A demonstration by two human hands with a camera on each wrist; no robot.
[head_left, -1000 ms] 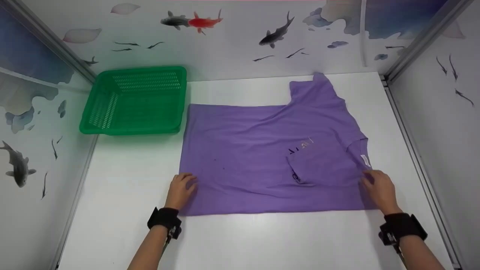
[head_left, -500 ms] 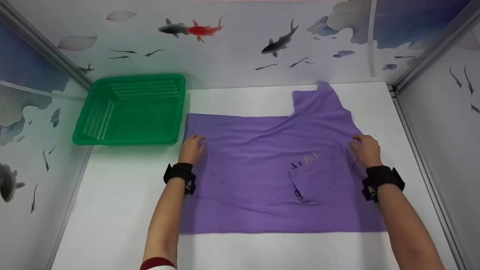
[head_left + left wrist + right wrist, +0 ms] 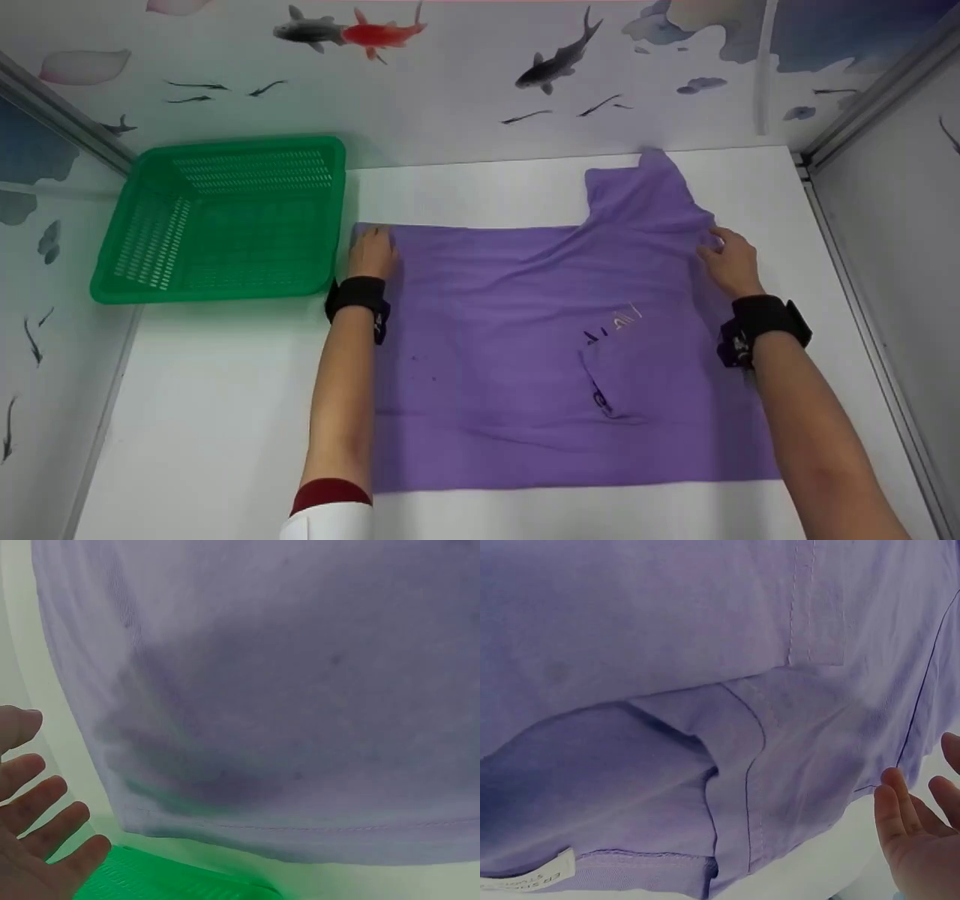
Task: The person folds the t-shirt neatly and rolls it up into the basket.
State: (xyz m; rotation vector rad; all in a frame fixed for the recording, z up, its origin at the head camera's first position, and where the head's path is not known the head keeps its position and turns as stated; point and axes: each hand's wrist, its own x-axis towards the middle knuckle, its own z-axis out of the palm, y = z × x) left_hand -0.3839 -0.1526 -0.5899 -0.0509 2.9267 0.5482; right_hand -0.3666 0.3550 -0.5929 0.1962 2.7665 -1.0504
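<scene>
A purple short-sleeved T-shirt (image 3: 495, 345) lies on the white table, partly folded, with one sleeve (image 3: 652, 187) sticking out at the far right. Over its far left corner hovers my left hand (image 3: 373, 253); the left wrist view shows those fingers spread and apart from the cloth. My right hand (image 3: 731, 262) is at the shoulder edge below the sleeve. In the right wrist view its loosely bent fingers (image 3: 889, 817) come up to the cloth edge without a visible grip; contact is hard to tell. A white neck label (image 3: 532, 874) shows at the collar.
A green perforated plastic basket (image 3: 225, 247) stands at the back left, close to my left hand. Panels with painted fish enclose the table (image 3: 217, 420) at the back and sides. Metal rails (image 3: 870, 330) run along the edges.
Both hands have moved away from the near edge toward the far side, the left to the far left corner, the right to the shoulder. The head view has shifted a little. The shirt lies much as before.
</scene>
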